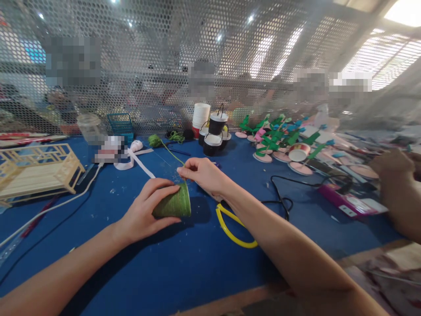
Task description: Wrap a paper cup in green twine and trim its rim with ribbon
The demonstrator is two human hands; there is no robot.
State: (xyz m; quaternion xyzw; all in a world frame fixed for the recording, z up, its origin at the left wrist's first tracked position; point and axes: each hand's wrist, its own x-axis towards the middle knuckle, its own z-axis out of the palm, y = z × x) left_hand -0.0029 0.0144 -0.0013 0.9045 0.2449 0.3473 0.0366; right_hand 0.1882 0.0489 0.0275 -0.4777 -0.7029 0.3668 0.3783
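Observation:
My left hand (144,210) wraps round a small cup covered in green yarn (174,204), holding it on its side just above the blue table (184,267). My right hand (202,173) pinches the green yarn strand (171,152) at the cup's rim. The strand runs back to a green yarn ball (154,140) farther up the table.
Yellow-handled scissors (232,228) lie under my right forearm, a black cable (283,199) to their right. A wooden stick bed model (36,171) stands at left. White cups (200,115), black-wrapped cups (213,131) and paper flowers (276,140) sit at the back. Another person's hand (394,171) reaches in at right.

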